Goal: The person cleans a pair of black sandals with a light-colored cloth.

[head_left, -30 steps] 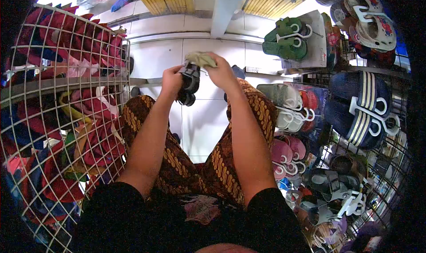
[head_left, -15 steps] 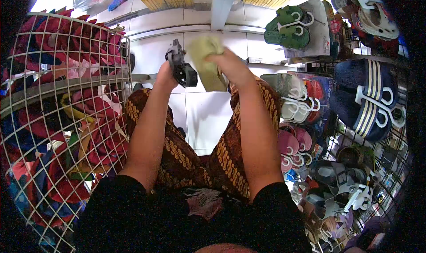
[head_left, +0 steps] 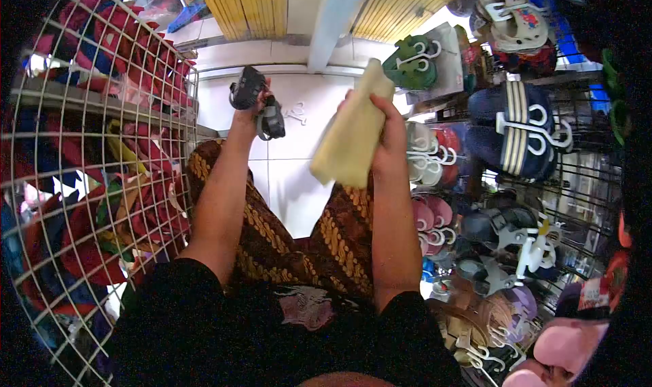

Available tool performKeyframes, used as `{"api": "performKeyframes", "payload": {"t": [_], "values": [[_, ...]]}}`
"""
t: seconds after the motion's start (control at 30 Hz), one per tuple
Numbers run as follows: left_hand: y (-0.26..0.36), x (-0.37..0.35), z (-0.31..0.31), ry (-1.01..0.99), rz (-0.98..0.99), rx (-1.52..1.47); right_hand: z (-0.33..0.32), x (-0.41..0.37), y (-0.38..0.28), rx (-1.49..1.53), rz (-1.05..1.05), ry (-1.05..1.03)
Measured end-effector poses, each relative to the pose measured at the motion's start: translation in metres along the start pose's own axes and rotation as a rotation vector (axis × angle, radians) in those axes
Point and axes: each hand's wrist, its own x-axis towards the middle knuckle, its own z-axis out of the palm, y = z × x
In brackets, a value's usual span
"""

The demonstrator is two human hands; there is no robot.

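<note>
My left hand (head_left: 248, 115) is closed round a pair of dark grey-black strapped sandals (head_left: 272, 120), held up over the floor with one shoe on each side of the fingers. My right hand (head_left: 390, 130) grips a folded pale-yellow cloth (head_left: 353, 137), the thumb lying over its face and its lower end hanging toward my knee. Cloth and sandals are apart. Between them, on the white floor tiles (head_left: 285, 176), lies a small white shoe hanger (head_left: 296, 114).
A wire-mesh rack (head_left: 197, 108) of red and coloured goods stands close on my left. To my right, footwear hangs on a black grid: green sandals (head_left: 411, 62), navy striped slides (head_left: 514, 132) and pink slippers (head_left: 570, 343). A pale post (head_left: 333, 23) rises ahead.
The cloth in my right hand has moved right and closer to me, away from the sandals. My left hand has shifted slightly left, and the white hanger on the floor has come into view.
</note>
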Motion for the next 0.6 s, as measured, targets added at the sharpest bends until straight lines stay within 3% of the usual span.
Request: {"api": "performKeyframes", "payload": {"t": [0.07, 0.13, 0.2, 0.27, 0.3, 0.37, 0.4, 0.43, 0.5, 0.6], "values": [[-0.001, -0.002, -0.013, -0.163, -0.109, -0.146, 0.001, -0.049, 0.008, 0.037, 0.004, -0.139], [-0.003, -0.006, -0.01, -0.108, -0.06, -0.068, -0.003, -0.095, 0.025, 0.106, 0.007, -0.281], [-0.009, -0.001, -0.019, -0.079, -0.028, 0.01, -0.026, -0.131, 0.049, 0.103, 0.099, -0.187], [-0.005, -0.006, -0.012, -0.191, -0.095, -0.052, -0.05, -0.171, 0.085, 0.049, 0.067, 0.11], [-0.004, -0.012, -0.006, -0.282, -0.159, -0.115, -0.065, -0.189, 0.103, 0.064, 0.113, 0.083], [-0.015, -0.015, 0.001, -0.094, 0.077, 0.092, -0.085, -0.208, 0.126, 0.06, 0.155, 0.095], [-0.018, -0.003, -0.014, -0.153, 0.045, -0.009, -0.092, -0.217, 0.134, 0.039, 0.151, 0.135], [-0.017, 0.001, -0.018, -0.161, 0.015, 0.084, -0.1, -0.228, 0.139, 0.018, 0.148, 0.177], [-0.017, 0.008, -0.024, -0.185, -0.044, 0.271, -0.106, -0.246, 0.136, 0.026, 0.138, 0.059], [-0.027, -0.034, 0.022, -0.209, -0.121, -0.036, -0.08, -0.278, 0.138, -0.028, 0.154, -0.205]]}}
